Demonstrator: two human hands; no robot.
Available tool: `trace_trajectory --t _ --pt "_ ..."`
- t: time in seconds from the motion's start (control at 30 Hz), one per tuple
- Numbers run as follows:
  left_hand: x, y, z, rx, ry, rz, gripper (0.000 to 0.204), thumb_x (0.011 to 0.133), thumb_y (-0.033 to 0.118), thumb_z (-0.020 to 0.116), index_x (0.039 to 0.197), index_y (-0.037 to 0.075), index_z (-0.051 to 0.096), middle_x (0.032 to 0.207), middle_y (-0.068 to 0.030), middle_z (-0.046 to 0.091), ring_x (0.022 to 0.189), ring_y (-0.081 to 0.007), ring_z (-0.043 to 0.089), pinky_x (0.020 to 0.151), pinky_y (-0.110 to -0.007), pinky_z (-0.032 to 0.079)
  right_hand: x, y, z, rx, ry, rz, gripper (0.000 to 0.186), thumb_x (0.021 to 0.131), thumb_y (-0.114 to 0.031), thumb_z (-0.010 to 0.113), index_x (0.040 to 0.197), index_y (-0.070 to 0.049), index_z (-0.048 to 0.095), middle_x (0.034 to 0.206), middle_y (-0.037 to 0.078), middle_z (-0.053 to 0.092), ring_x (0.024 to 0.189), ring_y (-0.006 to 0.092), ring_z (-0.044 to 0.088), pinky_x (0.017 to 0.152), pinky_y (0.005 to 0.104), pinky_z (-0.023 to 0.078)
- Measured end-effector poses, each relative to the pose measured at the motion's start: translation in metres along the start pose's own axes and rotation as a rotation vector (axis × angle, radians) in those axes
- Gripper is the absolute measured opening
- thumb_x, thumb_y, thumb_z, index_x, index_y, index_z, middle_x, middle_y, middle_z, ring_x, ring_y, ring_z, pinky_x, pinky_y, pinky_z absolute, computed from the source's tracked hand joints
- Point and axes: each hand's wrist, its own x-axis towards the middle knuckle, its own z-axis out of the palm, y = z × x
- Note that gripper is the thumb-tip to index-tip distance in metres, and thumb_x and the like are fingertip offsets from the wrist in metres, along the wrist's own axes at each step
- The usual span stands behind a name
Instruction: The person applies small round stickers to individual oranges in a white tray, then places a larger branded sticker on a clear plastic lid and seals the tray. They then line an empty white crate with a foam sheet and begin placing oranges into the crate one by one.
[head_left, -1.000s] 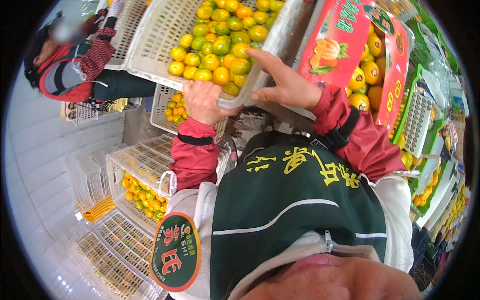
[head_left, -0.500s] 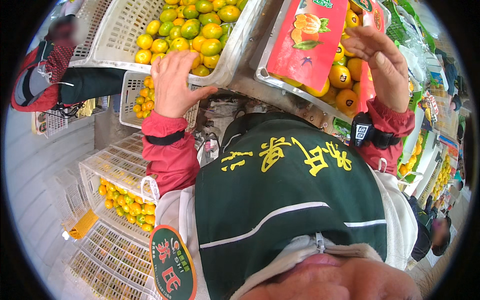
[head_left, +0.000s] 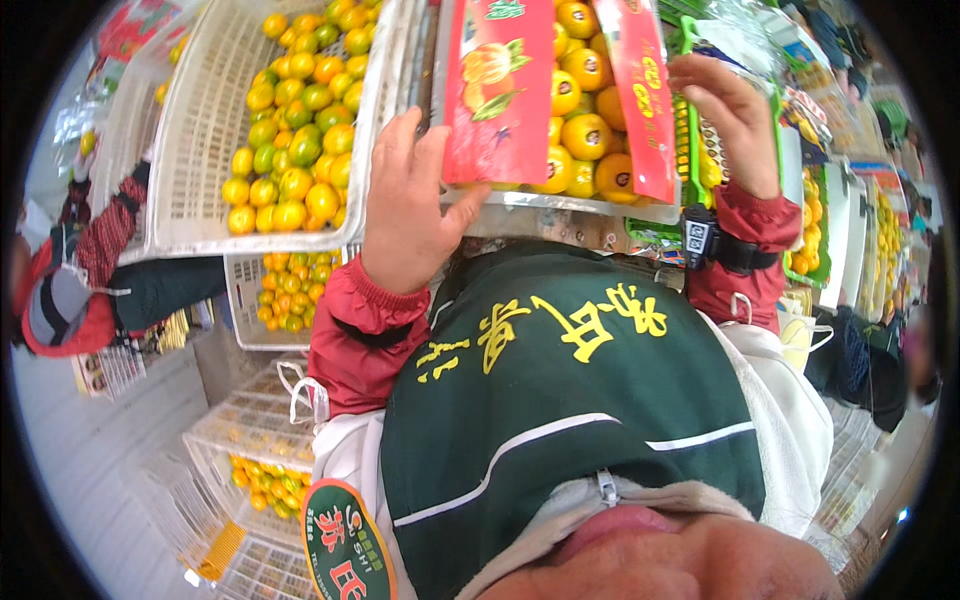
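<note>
Stall crates of citrus all around you. Your left hand [head_left: 410, 210] lies flat, fingers spread, on the red fruit box [head_left: 555, 100] at its near left corner; your right hand [head_left: 730, 115] grips the far right edge. Box's long axis runs away from you.

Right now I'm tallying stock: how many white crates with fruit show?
4: one upper left, one below it, two stacked lower left. Others may be hidden.
</note>
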Motion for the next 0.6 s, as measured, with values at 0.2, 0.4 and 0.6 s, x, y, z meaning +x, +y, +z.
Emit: trace_trajectory --t 0.2,0.4,0.6 --pt "0.001 -0.004 0.050 0.182 -0.314 0.036 0.093 0.071 0.043 0.078 0.139 0.000 0.033 0.142 -0.0245 0.033 0.132 -0.0435 0.031 0.107 -0.051 0.028 -0.022 0.004 -0.032 -0.161 -0.180 0.100 0.038 0.091 -0.011 0.058 0.126 0.004 0.054 0.119 0.011 0.063 0.109 0.0189 0.059 0.097 0.0312 0.044" --pt "0.024 -0.001 0.039 0.292 -0.510 0.000 0.067 0.077 0.039 0.074 0.131 0.008 0.049 0.131 -0.0196 0.049 0.121 -0.0343 0.048 0.099 -0.050 0.036 -0.022 -0.054 -0.106 0.105 0.128 -0.397 0.044 0.091 -0.013 0.055 0.130 0.006 0.050 0.125 0.020 0.059 0.116 0.0294 0.057 0.102 0.0389 0.040" --pt "0.083 -0.006 0.072 0.183 -0.214 0.062 0.081 0.074 0.044 0.074 0.140 0.012 0.040 0.142 -0.0201 0.037 0.129 -0.0429 0.034 0.105 -0.058 0.027 0.068 -0.018 -0.069 -0.233 -0.006 -0.101 0.036 0.089 -0.018 0.063 0.119 0.000 0.059 0.113 0.014 0.063 0.100 0.0226 0.061 0.089 0.0351 0.050"
